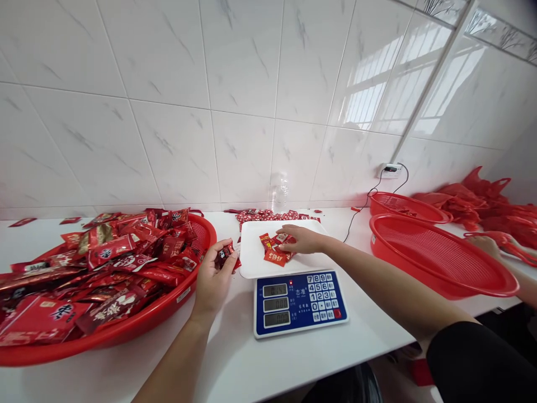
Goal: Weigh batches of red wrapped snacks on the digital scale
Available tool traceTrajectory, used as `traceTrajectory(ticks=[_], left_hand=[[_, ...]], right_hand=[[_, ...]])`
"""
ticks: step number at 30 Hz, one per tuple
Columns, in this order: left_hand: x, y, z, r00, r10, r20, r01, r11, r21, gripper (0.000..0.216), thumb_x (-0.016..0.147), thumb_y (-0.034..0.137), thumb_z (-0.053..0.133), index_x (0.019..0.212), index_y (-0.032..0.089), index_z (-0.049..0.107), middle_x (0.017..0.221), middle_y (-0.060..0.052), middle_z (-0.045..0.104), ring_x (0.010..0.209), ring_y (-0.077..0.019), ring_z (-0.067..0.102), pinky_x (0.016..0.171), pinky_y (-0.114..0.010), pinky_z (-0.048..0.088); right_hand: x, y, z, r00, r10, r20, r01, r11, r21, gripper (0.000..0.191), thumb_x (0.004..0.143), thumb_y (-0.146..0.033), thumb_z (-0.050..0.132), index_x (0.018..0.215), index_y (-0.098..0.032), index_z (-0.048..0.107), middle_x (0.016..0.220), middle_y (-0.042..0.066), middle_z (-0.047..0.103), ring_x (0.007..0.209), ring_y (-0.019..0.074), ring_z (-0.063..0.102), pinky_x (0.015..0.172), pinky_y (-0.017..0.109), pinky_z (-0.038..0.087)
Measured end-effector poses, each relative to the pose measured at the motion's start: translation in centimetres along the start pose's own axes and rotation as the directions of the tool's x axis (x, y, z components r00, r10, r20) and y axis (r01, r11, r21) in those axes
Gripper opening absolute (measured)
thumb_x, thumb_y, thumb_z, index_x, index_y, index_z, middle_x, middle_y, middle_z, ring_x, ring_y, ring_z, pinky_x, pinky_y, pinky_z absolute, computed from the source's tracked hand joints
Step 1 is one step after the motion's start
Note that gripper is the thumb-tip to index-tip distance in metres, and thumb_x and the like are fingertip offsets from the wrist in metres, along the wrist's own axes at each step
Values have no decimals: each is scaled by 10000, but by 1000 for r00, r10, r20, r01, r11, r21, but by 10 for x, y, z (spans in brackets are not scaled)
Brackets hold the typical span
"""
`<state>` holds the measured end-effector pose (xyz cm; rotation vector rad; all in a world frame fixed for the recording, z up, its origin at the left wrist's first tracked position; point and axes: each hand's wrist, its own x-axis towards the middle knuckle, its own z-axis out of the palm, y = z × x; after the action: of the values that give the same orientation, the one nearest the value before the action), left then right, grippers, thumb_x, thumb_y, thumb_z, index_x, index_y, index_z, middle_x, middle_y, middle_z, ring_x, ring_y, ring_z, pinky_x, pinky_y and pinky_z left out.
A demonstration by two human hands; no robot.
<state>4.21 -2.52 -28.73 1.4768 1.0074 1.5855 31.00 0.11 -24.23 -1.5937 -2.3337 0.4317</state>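
Small red printed snack packets [274,256] lie in a little heap on the white tray [254,246] of a weighing scale. My right hand [304,239] reaches over the tray from the right, with its fingers closed around packets at the heap's right side. Left of the tray, my left hand [216,274] pinches a dark red packet [225,253] between thumb and fingers. The scale's blue panel [301,305] faces me, its displays lit but hard to read. A large red basket [205,235] heaped with shiny red packets stands beside my left hand.
Behind the tray lie more red patterned packets [268,215] and a clear plastic container [279,190]. At right are a red basket [440,254], another basket [406,204] behind it, red plastic bags [474,196] and another person's hand [484,243]. A cable [354,218] runs down from the wall socket.
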Motion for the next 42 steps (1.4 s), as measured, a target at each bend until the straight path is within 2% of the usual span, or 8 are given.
traceTrajectory(ticks=[5,12,16,20,22,31,36,42], left_hand=[[-1,-2,0,1000,3,17,-4,1000,23,392,765,399,675,1112,230,604,996,-49,620,834,-168,601,645,-256,493],[1,-3,0,1000,-3,7,3,1000,15,394,760,396,679,1104,221,600,993,-47,614,818,-158,596,637,-247,486],[1,-1,0,1000,-11,-6,11,1000,8,416,745,407,684,1101,209,601,977,-48,609,790,-155,591,623,-250,488],[1,1,0,1000,-13,-6,13,999,31,405,748,407,681,1097,216,605,976,-42,613,784,-150,587,630,-248,485],[1,1,0,1000,-11,-4,11,999,32,402,751,406,679,1098,218,604,987,-41,614,794,-151,585,637,-248,484],[1,-2,0,1000,-13,1,13,1000,25,407,752,401,684,1100,208,599,982,-46,613,789,-145,583,634,-241,481],[1,-3,0,1000,-15,2,15,1000,13,416,744,402,690,1102,209,603,978,-37,616,777,-135,581,637,-235,481],[2,-6,0,1000,-4,1,4,1000,26,405,758,399,683,1105,209,597,993,-40,611,791,-137,578,646,-240,482]], right_hand=[[-3,8,1,991,132,-32,-133,991,-35,490,867,-489,537,1292,-245,555,1321,74,568,1206,290,517,989,434,420],[10,-5,1,998,67,3,-67,998,16,363,903,-345,492,1250,-292,588,1280,26,602,1149,248,561,948,389,451],[16,-21,7,999,29,-36,-28,1000,10,546,889,-527,478,1359,-249,485,1408,85,479,1291,289,432,1043,449,374],[18,-36,22,999,-14,34,17,996,-91,814,776,-764,448,1448,-318,334,1537,85,264,1417,376,155,1086,639,165],[19,-40,29,998,-36,55,42,991,-127,853,757,-795,428,1459,-327,305,1544,83,245,1419,382,134,1081,656,134],[23,-20,34,976,-160,-147,118,959,-257,528,901,-604,425,1257,-237,554,1190,97,608,1132,261,506,915,381,409],[26,-12,30,969,-53,-243,-8,970,-243,376,943,-525,415,1012,-211,608,977,57,662,884,187,591,687,268,383],[29,-11,25,940,39,-338,-110,975,-192,312,942,-504,436,958,-220,565,818,23,674,726,166,599,588,246,302]])
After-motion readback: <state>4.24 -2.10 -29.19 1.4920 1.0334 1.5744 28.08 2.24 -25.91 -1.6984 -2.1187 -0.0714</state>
